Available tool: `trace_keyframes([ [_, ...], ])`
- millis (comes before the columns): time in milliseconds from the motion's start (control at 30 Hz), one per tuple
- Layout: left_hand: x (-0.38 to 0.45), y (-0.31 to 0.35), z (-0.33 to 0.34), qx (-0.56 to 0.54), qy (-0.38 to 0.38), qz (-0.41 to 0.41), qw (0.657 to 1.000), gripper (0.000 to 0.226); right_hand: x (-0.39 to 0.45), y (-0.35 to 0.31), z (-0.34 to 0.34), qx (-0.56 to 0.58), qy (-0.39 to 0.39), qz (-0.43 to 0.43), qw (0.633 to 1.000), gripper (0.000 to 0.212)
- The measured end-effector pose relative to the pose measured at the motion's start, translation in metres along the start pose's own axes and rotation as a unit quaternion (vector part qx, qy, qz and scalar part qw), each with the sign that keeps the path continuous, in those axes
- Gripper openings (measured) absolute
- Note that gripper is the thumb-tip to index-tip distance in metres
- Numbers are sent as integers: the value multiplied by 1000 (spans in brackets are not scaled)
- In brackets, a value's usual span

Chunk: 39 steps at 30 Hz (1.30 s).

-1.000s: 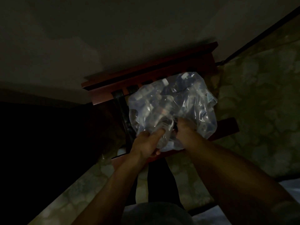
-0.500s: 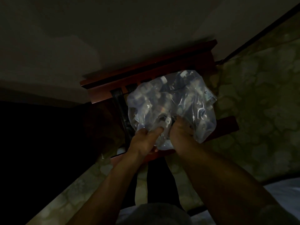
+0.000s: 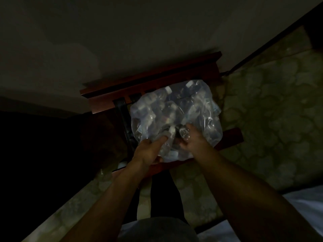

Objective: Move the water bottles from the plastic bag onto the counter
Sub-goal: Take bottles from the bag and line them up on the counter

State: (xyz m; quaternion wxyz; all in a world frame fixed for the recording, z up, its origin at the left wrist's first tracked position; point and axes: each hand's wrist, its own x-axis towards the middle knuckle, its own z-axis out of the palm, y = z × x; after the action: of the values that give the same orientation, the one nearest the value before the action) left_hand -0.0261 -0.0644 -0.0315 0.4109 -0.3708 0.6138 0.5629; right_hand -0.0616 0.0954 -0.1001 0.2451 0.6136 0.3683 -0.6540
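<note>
A clear plastic bag (image 3: 197,109) full of several water bottles rests on a dark red wooden stand (image 3: 153,84) in a dim room. White bottle caps (image 3: 189,84) show through the film near the bag's far edge. My left hand (image 3: 148,151) pinches the bag's near edge, fingers closed on the plastic. My right hand (image 3: 192,141) grips the bag's opening beside it, next to a bottle end (image 3: 183,134) that shows there. No counter is visible.
The stand stands against a pale wall (image 3: 122,41). Patterned green carpet (image 3: 271,119) spreads to the right and below. A white bed sheet (image 3: 311,206) lies at the lower right. The left side is in deep shadow.
Both hands stayed at the bag's near edge. My right hand shifted slightly right, spreading the opening a little, and a bottle end shows between the hands.
</note>
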Motion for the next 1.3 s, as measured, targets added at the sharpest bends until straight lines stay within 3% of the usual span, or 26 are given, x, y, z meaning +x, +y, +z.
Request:
trace_keyframes([
  [100, -8, 6, 4, -52, -15, -36, 998, 47, -13, -7, -13, -86, 1, 22, 996, 57],
  [267, -23, 15, 10, -103, -32, -29, 994, 35, -31, -6, -29, -144, -1, 37, 989, 58],
  [467, -42, 22, 1, -87, -56, -22, 994, 52, -62, 7, -14, -277, 36, -15, 960, 61],
  [733, -75, 39, -7, -123, -68, 24, 990, 48, -113, -1, 8, -460, 40, -146, 875, 65],
  [867, -88, 40, -13, -71, -62, 50, 994, 56, -145, -5, 5, -576, 84, -211, 785, 75],
  [1033, -107, 38, -26, -107, -78, 95, 987, 52, -197, -19, 14, -614, 110, -290, 726, 71],
  [1100, -117, 37, -32, -119, -78, 109, 984, 45, -215, -18, 20, -588, 110, -325, 733, 65],
  [1200, -137, 43, -45, -133, -61, 142, 979, 29, -236, -8, 28, -489, 86, -375, 783, 64],
  [1300, -159, 52, -64, -135, -47, 188, 972, 43, -250, 9, 37, -405, 62, -419, 811, 69],
])
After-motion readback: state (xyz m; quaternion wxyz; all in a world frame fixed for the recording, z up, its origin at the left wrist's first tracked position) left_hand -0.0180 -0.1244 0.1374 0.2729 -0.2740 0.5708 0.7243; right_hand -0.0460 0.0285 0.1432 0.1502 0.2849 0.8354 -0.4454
